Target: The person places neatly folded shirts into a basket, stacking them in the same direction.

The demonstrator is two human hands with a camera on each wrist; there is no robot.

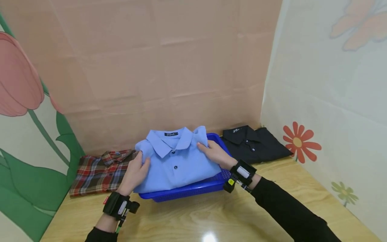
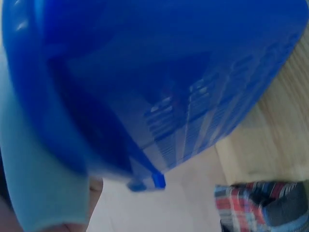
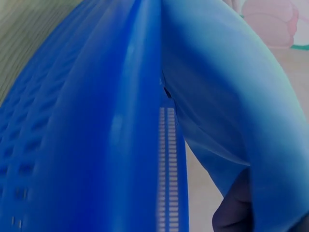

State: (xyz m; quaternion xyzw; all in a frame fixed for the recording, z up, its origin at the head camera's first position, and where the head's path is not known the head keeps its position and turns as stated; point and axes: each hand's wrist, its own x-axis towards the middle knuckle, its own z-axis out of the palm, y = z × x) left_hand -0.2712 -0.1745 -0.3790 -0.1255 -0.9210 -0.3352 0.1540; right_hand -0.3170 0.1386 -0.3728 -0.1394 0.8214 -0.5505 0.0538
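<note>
A folded light blue shirt (image 1: pixel 178 164) with a dark collar label and dark buttons is over a blue plastic basket (image 1: pixel 187 192), collar toward the back wall. My left hand (image 1: pixel 135 172) grips the shirt's left side, thumb on top. At its right side, my right hand (image 1: pixel 217 155) pinches the fabric below the collar, thumb above. In the right wrist view, the shirt (image 3: pixel 275 111) droops beside the basket rim (image 3: pixel 130 140), with dark fingers (image 3: pixel 235 205) under the cloth. The left wrist view shows the basket's slotted wall (image 2: pixel 193 96) next to the shirt edge (image 2: pixel 46 188).
On the wooden table (image 1: pixel 193 218), a folded plaid shirt (image 1: pixel 99 174) lies left of the basket. A folded black shirt (image 1: pixel 257 146) lies to its right, near the flowered side wall (image 1: pixel 332 117). Behind stands a brown covered wall (image 1: pixel 163 67).
</note>
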